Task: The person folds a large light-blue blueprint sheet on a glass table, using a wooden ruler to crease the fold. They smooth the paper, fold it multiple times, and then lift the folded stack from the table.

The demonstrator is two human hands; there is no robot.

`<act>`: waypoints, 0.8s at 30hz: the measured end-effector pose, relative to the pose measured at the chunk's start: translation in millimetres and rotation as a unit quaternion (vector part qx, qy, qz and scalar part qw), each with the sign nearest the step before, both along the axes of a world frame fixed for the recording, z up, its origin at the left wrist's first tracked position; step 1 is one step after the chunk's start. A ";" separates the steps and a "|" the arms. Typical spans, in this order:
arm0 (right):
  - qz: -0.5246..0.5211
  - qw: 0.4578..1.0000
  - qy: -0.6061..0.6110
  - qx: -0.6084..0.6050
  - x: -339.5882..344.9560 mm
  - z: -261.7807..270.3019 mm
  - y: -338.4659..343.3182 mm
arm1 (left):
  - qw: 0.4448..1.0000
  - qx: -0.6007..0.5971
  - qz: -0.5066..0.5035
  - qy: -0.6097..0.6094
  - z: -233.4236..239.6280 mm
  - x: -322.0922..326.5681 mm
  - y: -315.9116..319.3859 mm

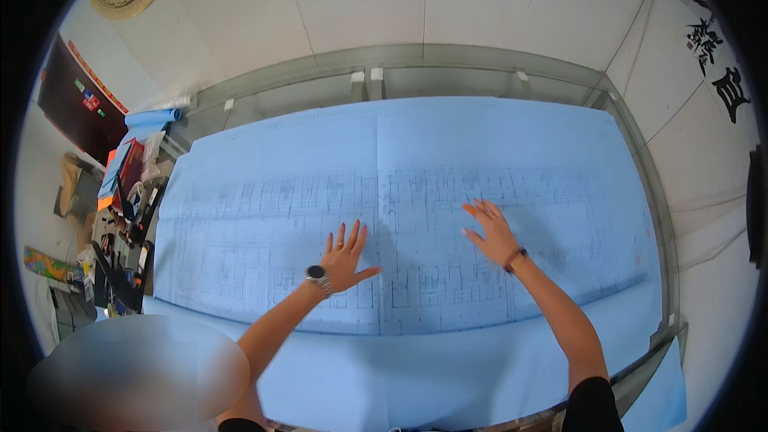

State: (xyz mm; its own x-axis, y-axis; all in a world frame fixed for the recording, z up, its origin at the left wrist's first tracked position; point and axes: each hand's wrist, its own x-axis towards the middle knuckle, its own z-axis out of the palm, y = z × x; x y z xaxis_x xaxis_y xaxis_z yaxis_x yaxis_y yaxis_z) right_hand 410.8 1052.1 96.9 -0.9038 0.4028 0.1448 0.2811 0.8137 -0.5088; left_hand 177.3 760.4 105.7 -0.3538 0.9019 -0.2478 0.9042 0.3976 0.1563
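Large light-blue construction drawing (432, 234) with fine building plans lies spread before me, a vertical crease down its middle. Palm down and fingers apart, my left hand (348, 261) is over the sheet just left of that crease; it wears a ring and a wristwatch (315, 273). To the right of the crease, my right hand (493, 233) is over the plan with its fingers partly spread and a dark bracelet (515, 258) at the wrist. Neither hand holds anything; whether the palms press on the paper is hard to tell. More blue paper (408, 378) extends below the drawing's curved lower edge.
A glass-topped table (270, 91) carries the sheets, against a white panelled wall (366, 0). At left are a rolled blue sheet (153, 117), folders (129, 168), a black stapler-like tool (117, 279) and clutter. Another blue sheet (660, 393) hangs at the lower right corner.
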 end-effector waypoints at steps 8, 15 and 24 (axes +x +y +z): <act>-0.108 0.984 -0.111 0.087 -180.9 -43.3 153.9 | 0.989 0.124 0.062 0.049 -69.2 12.8 83.1; -0.230 0.957 -0.176 0.028 -198.6 -67.7 206.1 | 0.990 0.118 0.066 0.039 -63.0 12.5 78.0; -0.163 0.973 -0.131 0.092 -191.7 -82.4 229.5 | 0.989 0.127 0.066 0.034 -61.2 10.8 84.0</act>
